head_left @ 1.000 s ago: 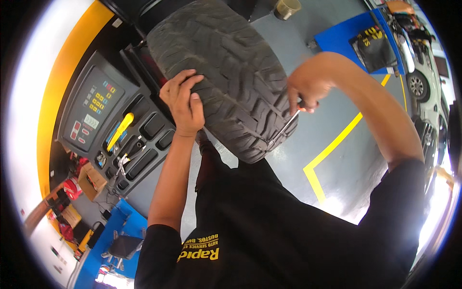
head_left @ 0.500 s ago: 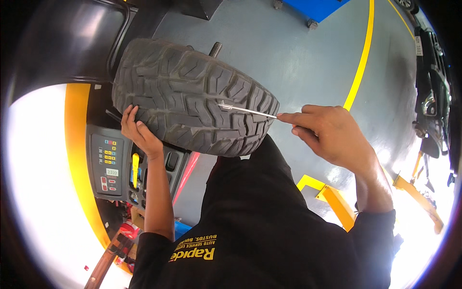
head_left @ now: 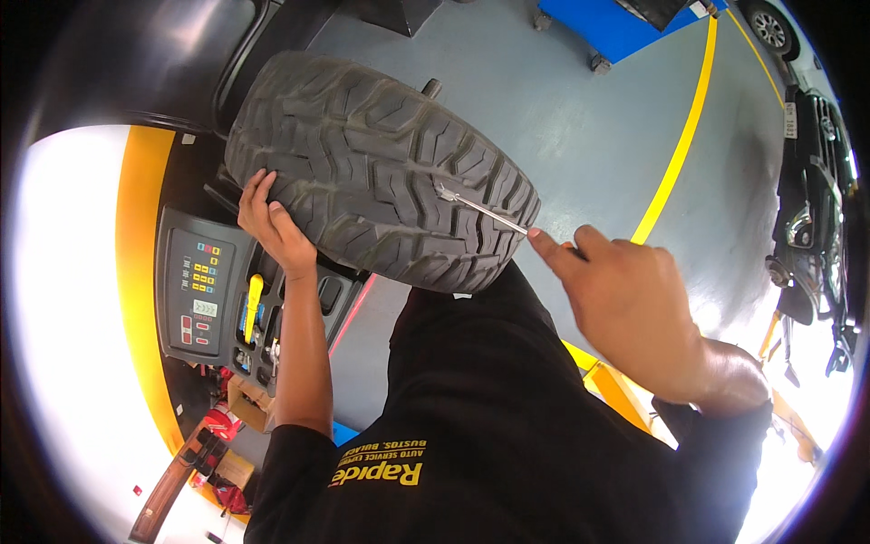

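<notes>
A large black tyre (head_left: 362,145) with chunky tread fills the upper middle, mounted upright beside a machine. My left hand (head_left: 276,227) lies against the left of its tread, fingers stretched over the blocks. My right hand (head_left: 634,308) is closed around a slim tool with a silver metal shaft (head_left: 489,214); its handle is hidden in my grip. The index finger reaches along toward the shaft. The tool's far end, with a small pale metallic shape around it, touches the tread right of the tyre's middle.
A grey control panel (head_left: 197,290) with buttons and a tray holding a yellow-handled tool (head_left: 253,304) stands at left. A metal shaft end (head_left: 432,89) sticks out behind the tyre. A blue wheeled cart (head_left: 616,32) is at the top, a dark vehicle (head_left: 811,218) far right, yellow metal parts (head_left: 621,390) low right.
My right hand has come lower and nearer to me, and the tool's shaft slants more steeply across the tread. My left hand keeps its place on the tyre. The whole view has shifted slightly.
</notes>
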`<action>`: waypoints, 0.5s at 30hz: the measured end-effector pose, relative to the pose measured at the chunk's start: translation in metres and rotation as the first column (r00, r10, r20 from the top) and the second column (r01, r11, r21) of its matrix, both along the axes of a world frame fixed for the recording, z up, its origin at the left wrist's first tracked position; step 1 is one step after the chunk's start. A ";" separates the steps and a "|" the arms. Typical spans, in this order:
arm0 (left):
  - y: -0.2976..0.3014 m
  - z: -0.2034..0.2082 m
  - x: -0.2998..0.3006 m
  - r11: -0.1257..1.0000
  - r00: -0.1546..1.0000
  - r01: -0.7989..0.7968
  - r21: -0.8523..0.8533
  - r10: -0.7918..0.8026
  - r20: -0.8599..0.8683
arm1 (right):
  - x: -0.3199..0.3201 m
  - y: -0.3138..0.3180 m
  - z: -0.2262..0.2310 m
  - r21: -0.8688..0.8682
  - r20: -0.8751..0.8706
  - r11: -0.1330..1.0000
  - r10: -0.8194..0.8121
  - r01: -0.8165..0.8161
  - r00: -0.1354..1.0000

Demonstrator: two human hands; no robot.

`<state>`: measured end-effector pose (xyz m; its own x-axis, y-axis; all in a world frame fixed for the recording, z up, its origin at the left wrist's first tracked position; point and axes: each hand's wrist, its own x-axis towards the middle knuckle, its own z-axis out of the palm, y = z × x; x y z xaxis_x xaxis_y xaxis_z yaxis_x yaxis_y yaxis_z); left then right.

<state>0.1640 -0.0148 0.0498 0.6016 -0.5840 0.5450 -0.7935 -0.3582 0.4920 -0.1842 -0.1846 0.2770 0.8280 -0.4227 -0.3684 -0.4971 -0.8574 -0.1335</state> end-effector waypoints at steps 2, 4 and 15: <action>0.000 0.001 -0.001 1.000 1.000 -0.003 -0.022 0.003 -0.004 | 0.017 0.009 0.008 -0.046 -0.015 0.997 0.059 -0.059 0.998; 0.000 0.002 -0.003 0.999 1.000 0.001 -0.037 -0.001 -0.012 | 0.037 0.011 0.020 -0.059 -0.043 0.990 0.123 -0.126 0.991; 0.002 0.000 0.007 0.996 0.999 0.028 -0.086 -0.030 -0.015 | 0.273 -0.122 0.019 0.402 -0.708 0.830 0.550 -0.388 0.442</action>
